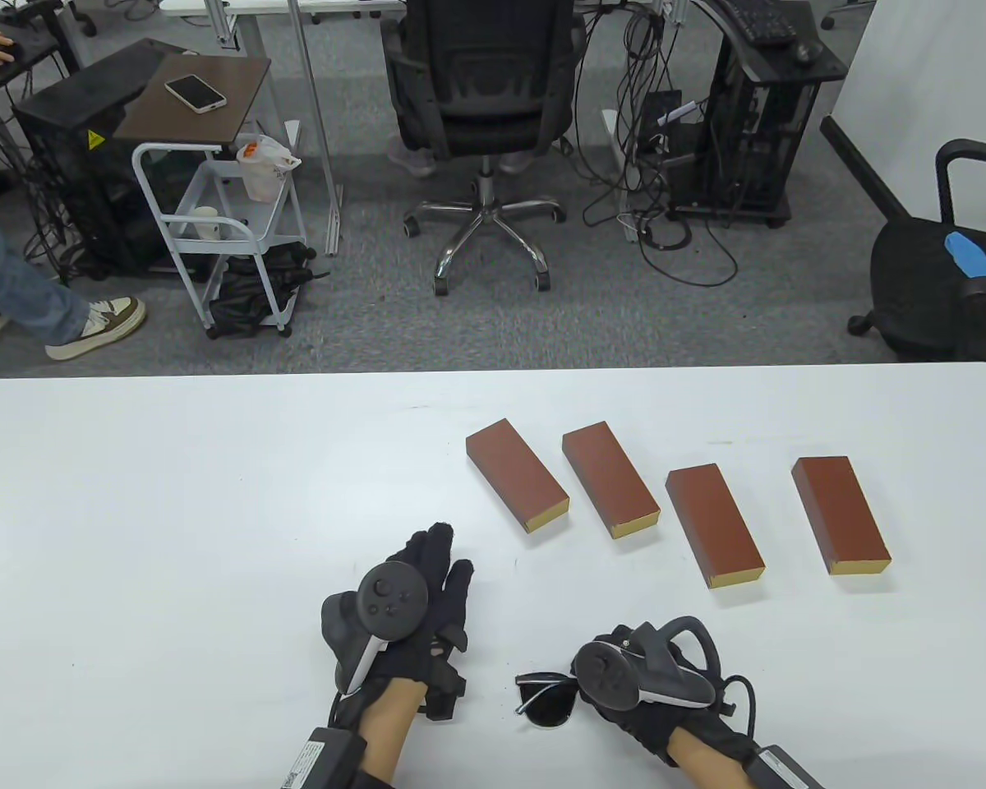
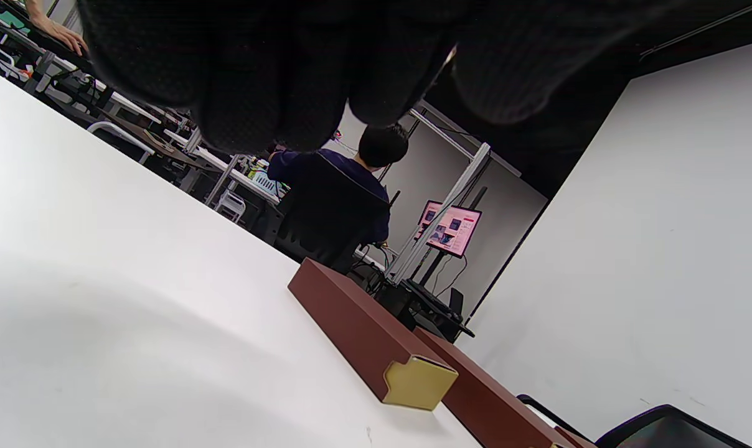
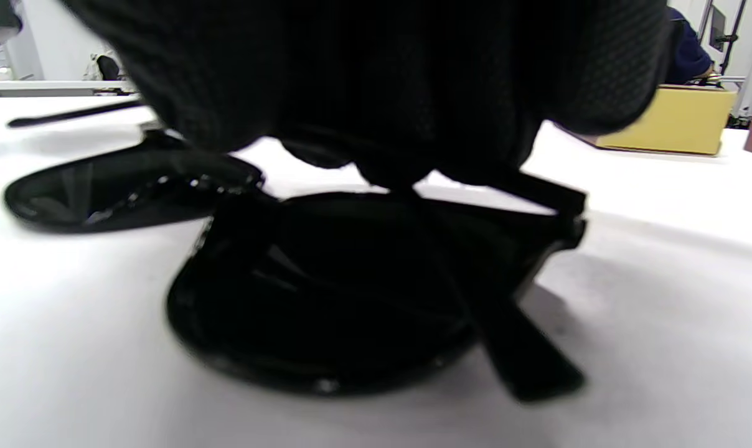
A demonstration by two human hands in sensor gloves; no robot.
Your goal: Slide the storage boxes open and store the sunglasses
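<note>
Right hand (image 1: 641, 682) near table (image 1: 172, 509) edge, fingers closed on sunglasses (image 1: 545, 697) lying there. Left hand (image 1: 407, 612) just left, fingers together, flat, holding nothing. Four closed boxes (image 1: 516, 475) farther right.

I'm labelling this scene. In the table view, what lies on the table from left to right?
Left hand → sunglasses → right hand; farther back, four closed brown boxes: first box → second box → third box → fourth box.
</note>
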